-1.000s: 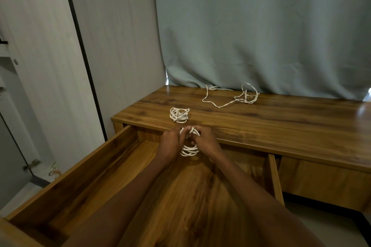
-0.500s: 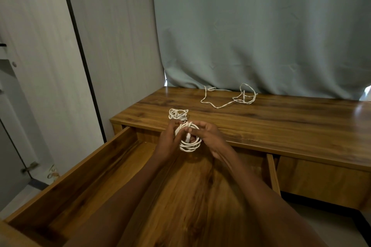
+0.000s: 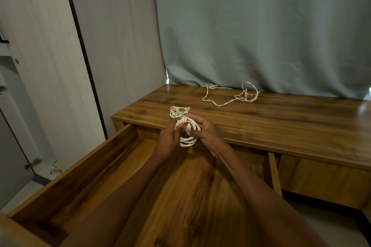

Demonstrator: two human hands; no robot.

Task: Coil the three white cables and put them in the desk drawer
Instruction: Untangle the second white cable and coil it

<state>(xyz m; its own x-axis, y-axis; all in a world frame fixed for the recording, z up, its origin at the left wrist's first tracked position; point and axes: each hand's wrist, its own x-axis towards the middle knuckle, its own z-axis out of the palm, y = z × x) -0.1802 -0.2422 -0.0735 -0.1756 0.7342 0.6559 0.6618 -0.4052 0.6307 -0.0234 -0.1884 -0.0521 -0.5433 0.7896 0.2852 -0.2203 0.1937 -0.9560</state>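
Both hands hold one coiled white cable [image 3: 187, 133] above the pulled-out wooden drawer [image 3: 84, 168], just in front of the desk edge. My left hand [image 3: 169, 136] grips the coil's left side. My right hand [image 3: 206, 132] pinches its right side, and the cable's plug end lies against the thumb. A second coiled white cable [image 3: 178, 111] lies on the desk top right behind the hands. A third white cable [image 3: 234, 96], loose and uncoiled, sprawls near the back of the desk by the curtain.
The wooden desk top [image 3: 281, 118] stretches right. A grey-green curtain [image 3: 261, 26] hangs behind it. A pale wardrobe panel [image 3: 50, 56] stands at the left. A closed second drawer front [image 3: 325, 182] is at the right.
The hands have lifted the coil a little, from over the drawer up to desk-edge height, and turned it so its loop faces me.
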